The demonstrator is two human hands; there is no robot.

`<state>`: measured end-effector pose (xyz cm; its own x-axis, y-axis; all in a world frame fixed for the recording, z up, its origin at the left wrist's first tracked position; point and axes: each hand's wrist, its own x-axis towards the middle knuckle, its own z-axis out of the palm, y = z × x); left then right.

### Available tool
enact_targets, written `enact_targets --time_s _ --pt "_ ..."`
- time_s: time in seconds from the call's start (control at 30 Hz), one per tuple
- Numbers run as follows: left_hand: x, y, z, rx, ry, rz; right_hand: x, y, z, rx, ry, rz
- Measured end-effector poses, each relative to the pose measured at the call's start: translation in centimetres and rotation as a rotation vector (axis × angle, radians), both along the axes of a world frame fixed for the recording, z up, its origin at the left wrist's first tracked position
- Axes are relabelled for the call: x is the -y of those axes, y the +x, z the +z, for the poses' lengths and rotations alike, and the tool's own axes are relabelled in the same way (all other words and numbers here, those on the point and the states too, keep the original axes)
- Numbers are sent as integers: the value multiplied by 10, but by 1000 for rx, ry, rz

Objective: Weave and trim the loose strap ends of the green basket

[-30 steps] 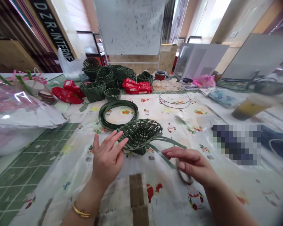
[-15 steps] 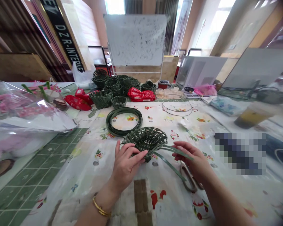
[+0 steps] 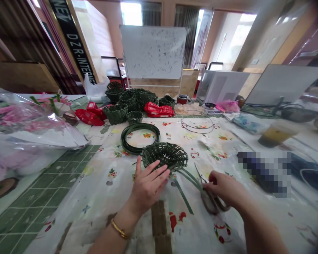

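Observation:
A small dark green woven basket (image 3: 165, 155) sits tilted on the table in front of me, its opening facing up. My left hand (image 3: 149, 183) rests on the near rim, fingers laid over its front side and thumb at the left. Loose flat green strips (image 3: 184, 195) trail from the basket toward the right and front. My right hand (image 3: 222, 187) has its fingers closed at the middle of a pair of scissors (image 3: 210, 204), whose blades point away from me and whose brown handles lie below the hand. Beyond the basket lies a coil of dark green strip (image 3: 123, 139).
Several finished green baskets (image 3: 129, 100) and red packets (image 3: 159, 110) stand at the back. A thin wire ring (image 3: 197, 131) lies behind on the right. Clear-wrapped pink items (image 3: 34, 123) fill the left side; a cup with yellowish liquid (image 3: 275, 134) is at right.
My right hand has let go of the green strip and moved down onto the scissors. The strips have dropped lower. My left hand has shifted slightly right along the basket, its fingers flatter.

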<state>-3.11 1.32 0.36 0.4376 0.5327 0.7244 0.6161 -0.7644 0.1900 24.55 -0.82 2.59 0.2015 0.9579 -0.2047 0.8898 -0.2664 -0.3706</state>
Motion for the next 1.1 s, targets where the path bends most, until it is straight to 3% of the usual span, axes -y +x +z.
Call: enact_targets --time_s 0.17,0.37,0.5,0.63,0.7,0.77,0.87,0.97,1.03,1.1 --pt "-15 -10 -8 98 -68 58 5 6 -5 77 -132 54" --pt "-18 -20 -9 160 -130 142 0 -2 -9 -4 -84 16" --pt "-8 -10 1 47 -15 137 -6 4 -9 -290 -2 7" --pt "3 9 10 -38 59 7 -8 3 -8 -622 136 -5" --pt "5 14 10 4 51 -86 -7 0 -7 -916 283 -32" --pt "3 14 9 149 -59 -132 -6 -4 -6 -1246 436 -19" --pt "-3 6 7 426 -256 -4 -2 -11 -7 -1460 543 123" --pt "-7 -6 12 621 -314 214 7 -22 -10 -1412 547 305" --pt "-7 -10 19 763 -485 302 14 -32 -12 -1267 506 410" --pt "-5 -12 27 856 -686 305 20 -45 -11 -1038 470 487"
